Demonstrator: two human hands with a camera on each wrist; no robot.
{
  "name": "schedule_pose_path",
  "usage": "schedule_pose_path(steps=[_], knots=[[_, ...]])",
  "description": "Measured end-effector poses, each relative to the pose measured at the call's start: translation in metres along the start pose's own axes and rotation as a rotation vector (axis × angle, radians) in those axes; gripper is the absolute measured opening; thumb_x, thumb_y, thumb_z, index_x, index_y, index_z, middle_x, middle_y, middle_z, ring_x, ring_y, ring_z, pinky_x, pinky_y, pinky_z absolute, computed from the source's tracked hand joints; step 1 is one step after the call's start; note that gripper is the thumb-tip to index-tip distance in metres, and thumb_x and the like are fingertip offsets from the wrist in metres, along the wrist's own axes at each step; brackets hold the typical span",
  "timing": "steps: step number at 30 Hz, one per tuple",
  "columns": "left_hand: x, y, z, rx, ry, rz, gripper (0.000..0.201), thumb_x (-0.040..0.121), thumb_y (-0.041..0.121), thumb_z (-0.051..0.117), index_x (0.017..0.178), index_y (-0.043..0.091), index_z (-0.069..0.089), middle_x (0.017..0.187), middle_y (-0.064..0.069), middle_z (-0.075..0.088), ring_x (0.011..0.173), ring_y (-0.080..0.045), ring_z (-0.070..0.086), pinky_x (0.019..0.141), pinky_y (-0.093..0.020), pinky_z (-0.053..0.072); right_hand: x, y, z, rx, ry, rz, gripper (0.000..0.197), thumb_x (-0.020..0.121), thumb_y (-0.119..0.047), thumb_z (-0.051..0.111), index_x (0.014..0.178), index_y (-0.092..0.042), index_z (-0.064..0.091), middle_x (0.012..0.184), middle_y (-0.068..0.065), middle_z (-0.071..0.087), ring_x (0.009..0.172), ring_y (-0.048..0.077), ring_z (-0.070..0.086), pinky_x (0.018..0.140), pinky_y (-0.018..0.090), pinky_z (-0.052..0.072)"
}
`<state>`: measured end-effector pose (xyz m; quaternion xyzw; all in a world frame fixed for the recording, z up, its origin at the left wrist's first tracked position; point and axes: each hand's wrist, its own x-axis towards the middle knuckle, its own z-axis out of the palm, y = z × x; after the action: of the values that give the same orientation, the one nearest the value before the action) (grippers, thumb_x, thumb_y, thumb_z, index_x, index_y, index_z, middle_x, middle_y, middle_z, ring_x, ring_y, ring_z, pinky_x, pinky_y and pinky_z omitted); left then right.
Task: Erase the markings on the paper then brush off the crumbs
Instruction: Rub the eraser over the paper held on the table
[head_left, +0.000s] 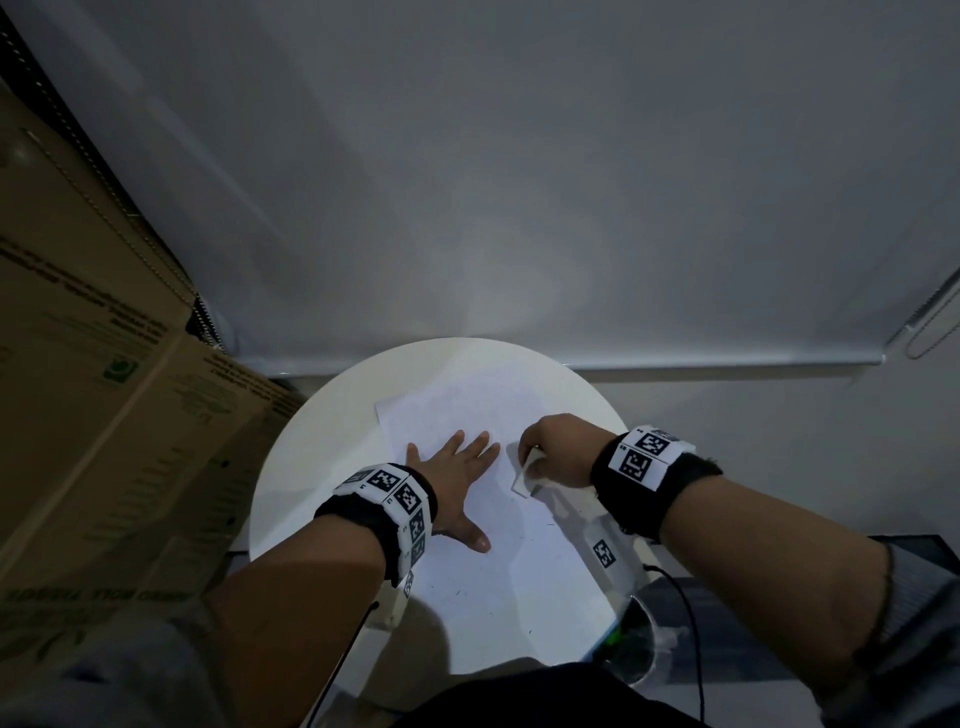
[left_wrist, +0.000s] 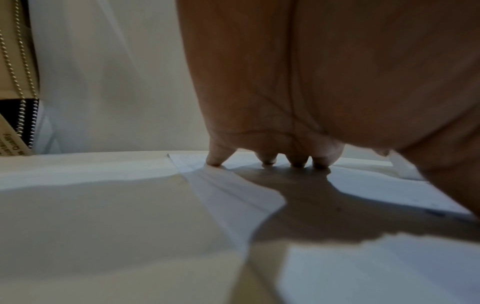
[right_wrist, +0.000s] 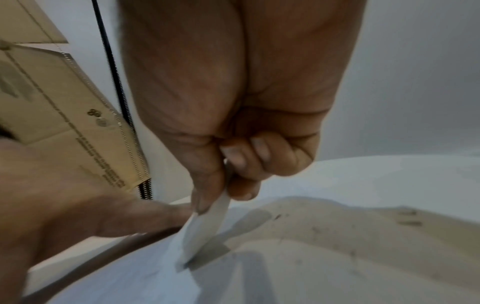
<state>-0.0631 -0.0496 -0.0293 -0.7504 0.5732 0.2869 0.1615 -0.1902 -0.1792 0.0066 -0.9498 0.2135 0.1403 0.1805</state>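
A white sheet of paper (head_left: 467, 587) lies on a round white table (head_left: 311, 467). My left hand (head_left: 457, 467) lies flat on the sheet with fingers spread, and its fingertips (left_wrist: 215, 161) press the paper (left_wrist: 363, 267) down. To its right, my right hand (head_left: 535, 462) pinches a thin, flat white eraser (head_left: 525, 475) between thumb and fingers. In the right wrist view the eraser (right_wrist: 205, 228) slants down with its lower end touching the paper (right_wrist: 311, 267). Dark crumbs (right_wrist: 409, 218) and faint specks lie scattered on the sheet to the right of it.
Brown cardboard boxes (head_left: 104, 364) are stacked against the table's left side, with a bead chain (head_left: 130, 234) hanging over them. A grey roller blind (head_left: 519, 208) hangs behind the table. A black cable (head_left: 680, 597) and a dark object (head_left: 628, 644) sit at the near right edge.
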Motion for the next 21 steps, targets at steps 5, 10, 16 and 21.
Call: schedule_pose_path(steps=[5,10,16,21], knots=[[0.002,0.0,0.001,-0.001,0.002,-0.001,0.12,0.078,0.062,0.069,0.152,0.029,-0.019,0.159,0.011,-0.026,0.148,-0.018,-0.021,0.114,-0.067,0.001,-0.008,-0.014,0.015,-0.023,-0.161,-0.098,0.024,0.086,-0.017,0.063,0.109,-0.014,0.067,0.107,0.006,0.067,0.101,0.019,0.058,0.075,0.021,0.037],[0.003,-0.001,0.001,-0.002,0.001,0.003,0.121,0.077,0.062,0.07,0.152,0.028,-0.019,0.159,0.01,-0.026,0.148,-0.019,-0.021,0.113,-0.068,0.0,0.003,-0.004,0.002,-0.012,0.013,-0.01,0.022,0.088,-0.018,0.059,0.109,-0.012,0.066,0.111,0.008,0.065,0.106,0.023,0.057,0.08,0.023,0.038],[0.004,0.0,0.001,-0.002,0.001,-0.003,0.123,0.075,0.063,0.071,0.152,0.028,-0.019,0.159,0.011,-0.026,0.148,-0.018,-0.021,0.113,-0.068,0.001,0.0,-0.013,0.014,0.037,-0.106,-0.054,0.022,0.085,-0.016,0.065,0.107,-0.016,0.067,0.104,0.005,0.068,0.099,0.018,0.059,0.076,0.02,0.038],[0.001,0.001,-0.001,-0.004,0.0,-0.005,0.122,0.076,0.062,0.072,0.153,0.029,-0.017,0.159,0.011,-0.024,0.148,-0.019,-0.019,0.113,-0.068,0.002,0.002,-0.012,0.008,0.045,-0.046,-0.043,0.02,0.086,-0.016,0.064,0.105,-0.015,0.069,0.104,0.005,0.067,0.09,0.012,0.055,0.074,0.019,0.037]])
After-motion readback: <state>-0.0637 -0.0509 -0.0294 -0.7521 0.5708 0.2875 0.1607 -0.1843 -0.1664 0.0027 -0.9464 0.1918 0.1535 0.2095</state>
